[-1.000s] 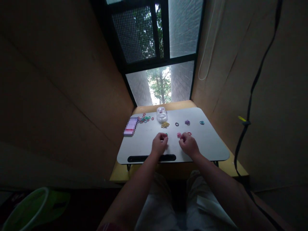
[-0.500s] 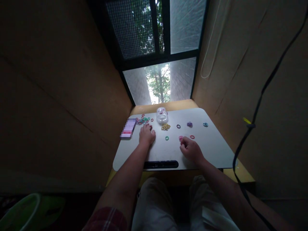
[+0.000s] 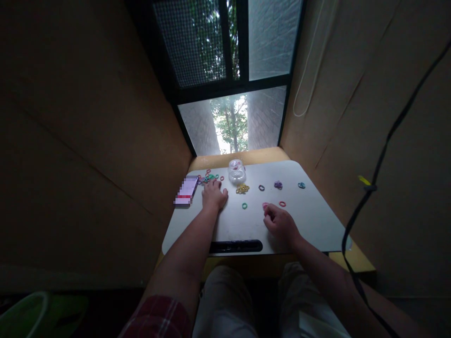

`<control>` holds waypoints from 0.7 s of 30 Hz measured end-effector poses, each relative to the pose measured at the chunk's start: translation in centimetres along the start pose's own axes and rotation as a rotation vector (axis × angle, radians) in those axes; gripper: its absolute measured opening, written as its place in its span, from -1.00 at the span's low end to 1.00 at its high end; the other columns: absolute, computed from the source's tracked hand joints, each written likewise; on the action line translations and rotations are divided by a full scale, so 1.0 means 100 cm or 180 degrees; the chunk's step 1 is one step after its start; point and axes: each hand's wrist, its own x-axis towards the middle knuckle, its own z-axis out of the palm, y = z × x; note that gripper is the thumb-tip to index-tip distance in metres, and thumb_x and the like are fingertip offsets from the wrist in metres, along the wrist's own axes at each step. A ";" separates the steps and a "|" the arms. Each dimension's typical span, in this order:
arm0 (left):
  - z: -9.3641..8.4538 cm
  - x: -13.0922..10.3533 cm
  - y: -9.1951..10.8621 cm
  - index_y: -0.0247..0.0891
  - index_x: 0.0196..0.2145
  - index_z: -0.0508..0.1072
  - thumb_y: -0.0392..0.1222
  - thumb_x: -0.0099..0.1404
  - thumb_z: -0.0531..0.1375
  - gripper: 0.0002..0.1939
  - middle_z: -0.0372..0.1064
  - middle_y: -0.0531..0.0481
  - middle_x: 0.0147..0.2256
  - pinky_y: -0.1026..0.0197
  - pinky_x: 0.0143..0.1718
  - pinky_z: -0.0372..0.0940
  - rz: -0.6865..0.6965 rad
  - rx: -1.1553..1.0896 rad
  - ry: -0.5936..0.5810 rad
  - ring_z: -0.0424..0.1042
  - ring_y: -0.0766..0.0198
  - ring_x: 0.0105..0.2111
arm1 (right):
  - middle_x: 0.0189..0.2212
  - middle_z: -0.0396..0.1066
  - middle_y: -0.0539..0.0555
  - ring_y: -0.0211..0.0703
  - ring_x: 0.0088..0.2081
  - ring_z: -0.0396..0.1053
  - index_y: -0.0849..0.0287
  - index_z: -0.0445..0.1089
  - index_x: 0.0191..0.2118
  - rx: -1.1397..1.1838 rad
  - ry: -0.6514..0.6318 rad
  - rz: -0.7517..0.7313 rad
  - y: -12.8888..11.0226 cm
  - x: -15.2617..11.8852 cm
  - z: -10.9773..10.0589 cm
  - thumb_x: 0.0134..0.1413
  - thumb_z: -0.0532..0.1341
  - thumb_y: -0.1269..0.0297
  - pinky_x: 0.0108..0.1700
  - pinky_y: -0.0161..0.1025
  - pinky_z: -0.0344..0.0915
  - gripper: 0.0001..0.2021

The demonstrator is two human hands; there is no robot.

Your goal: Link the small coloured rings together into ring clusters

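Note:
My left hand [image 3: 213, 194] lies with fingers spread and thumb apart at the near side of a mixed pile of small ring-shaped hair ties [image 3: 210, 178]; its fingertips reach the pile's edge. My right hand [image 3: 281, 222] is closed, its fingers curled right at a pink hair tie [image 3: 265, 205]. Whether something sits inside those fingers is hidden. An orange-red hair tie [image 3: 282, 203] lies just beyond the right hand. Between the hands is a green hair tie [image 3: 244, 205]. Farther back are yellow hair ties [image 3: 242, 188], a dark one [image 3: 261, 188], a purple cluster [image 3: 278, 185] and blue ones [image 3: 301, 185].
A clear plastic jar [image 3: 237, 172] stands at the back of the white lap table [image 3: 232, 225]. A phone [image 3: 186, 191] rests at its left edge, and a black slot [image 3: 236, 246] runs along the front. A black strap [image 3: 359, 206] hangs on the right.
The view has tilted slightly, so the table sits a little lower. My left hand has edged slightly toward the pile; the right hand stays by the pink hair tie.

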 end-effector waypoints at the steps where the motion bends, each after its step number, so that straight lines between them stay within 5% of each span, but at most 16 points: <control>1: 0.000 0.000 0.000 -0.18 0.00 0.36 -0.02 0.22 0.08 -0.59 0.20 -0.15 0.13 -0.03 0.08 0.13 0.0002 0.0002 0.0013 0.15 -0.03 0.10 | -0.54 0.36 -0.02 -0.23 -0.50 0.28 0.11 0.28 -0.45 0.0002 0.0013 0.0001 0.000 0.000 0.000 -0.08 0.06 0.39 -0.41 -0.33 0.09 -0.92; 15: -0.006 -0.021 -0.004 -0.20 -0.15 0.40 -0.21 0.28 0.04 -0.78 0.42 -0.11 -0.18 0.12 -0.09 0.19 -0.0246 -0.0475 0.0195 0.35 0.13 -0.14 | -0.54 0.34 -0.03 -0.24 -0.50 0.26 0.11 0.23 -0.45 -0.0171 0.0017 -0.0008 -0.002 -0.002 0.000 -0.04 0.04 0.38 -0.40 -0.33 0.08 -0.93; 21: -0.016 -0.057 -0.005 -0.22 -0.21 0.43 -0.23 0.30 0.03 -0.80 0.43 -0.08 -0.20 0.15 -0.08 0.22 -0.0020 -0.1030 0.0154 0.36 0.19 -0.14 | -0.51 0.37 -0.03 -0.24 -0.48 0.26 0.12 0.25 -0.44 -0.0266 0.0068 -0.0069 0.001 -0.003 0.004 -0.03 0.05 0.37 -0.41 -0.33 0.06 -0.93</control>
